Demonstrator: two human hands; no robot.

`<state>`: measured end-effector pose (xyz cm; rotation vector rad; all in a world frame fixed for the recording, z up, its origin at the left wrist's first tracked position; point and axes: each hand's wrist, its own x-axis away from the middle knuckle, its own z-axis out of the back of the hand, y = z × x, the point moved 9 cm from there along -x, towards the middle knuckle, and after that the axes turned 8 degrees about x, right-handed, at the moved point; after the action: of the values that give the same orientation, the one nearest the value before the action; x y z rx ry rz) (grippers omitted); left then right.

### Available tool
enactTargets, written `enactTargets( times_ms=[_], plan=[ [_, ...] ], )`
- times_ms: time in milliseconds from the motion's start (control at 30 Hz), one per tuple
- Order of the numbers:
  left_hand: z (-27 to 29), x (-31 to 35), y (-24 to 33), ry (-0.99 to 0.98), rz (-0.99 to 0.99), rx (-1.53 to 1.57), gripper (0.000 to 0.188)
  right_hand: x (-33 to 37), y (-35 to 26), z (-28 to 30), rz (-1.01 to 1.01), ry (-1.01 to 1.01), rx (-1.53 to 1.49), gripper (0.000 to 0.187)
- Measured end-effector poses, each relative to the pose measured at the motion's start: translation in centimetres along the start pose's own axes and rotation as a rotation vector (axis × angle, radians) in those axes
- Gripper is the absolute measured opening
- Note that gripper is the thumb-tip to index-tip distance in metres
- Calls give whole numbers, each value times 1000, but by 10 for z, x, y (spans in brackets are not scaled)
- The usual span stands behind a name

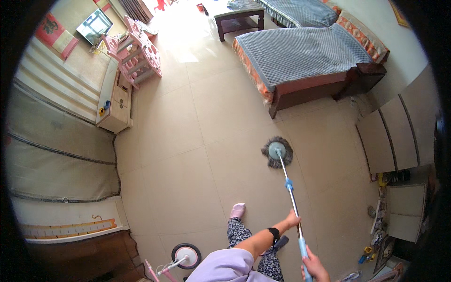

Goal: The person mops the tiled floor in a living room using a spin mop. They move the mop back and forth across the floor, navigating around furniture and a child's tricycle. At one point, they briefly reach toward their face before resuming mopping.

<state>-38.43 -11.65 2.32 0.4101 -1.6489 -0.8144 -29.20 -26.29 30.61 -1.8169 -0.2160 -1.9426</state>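
A round mop [278, 151] with dark grey strands and a pale blue disc rests on the beige tiled floor [174, 127]. Its pole, silver with a blue collar and a light blue grip, slants down toward me. My left hand [293, 219] is closed around the silver part of the pole; a black band circles that forearm. Lower on the pole, my right hand [314, 267] wraps the light blue grip near the bottom edge. A foot in a pink sock [237, 210] stands left of the pole.
A wooden sofa [305, 91] with grey quilted covers is ahead right, a low dark table [240, 22] beyond. A pink rack [138, 56] and cabinet [115, 105] line the left. A small wheel [186, 256] is by my left side; cupboards [390, 134] and shoes or clutter stand right.
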Motion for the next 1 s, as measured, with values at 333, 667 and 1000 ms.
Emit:
enactTargets(
  times_ms=[333, 667, 1000],
  plan=[
    [375, -42, 32, 495, -34, 20, 52, -119, -257, -173, 382, -105, 261, 65],
    [261, 71, -26, 290, 182, -154, 41, -6, -119, -168, 96, -69, 223, 62],
    [-125, 294, -196, -1011, 6, -892, 26, 165, 217, -182, -140, 139, 37, 63]
  ],
)
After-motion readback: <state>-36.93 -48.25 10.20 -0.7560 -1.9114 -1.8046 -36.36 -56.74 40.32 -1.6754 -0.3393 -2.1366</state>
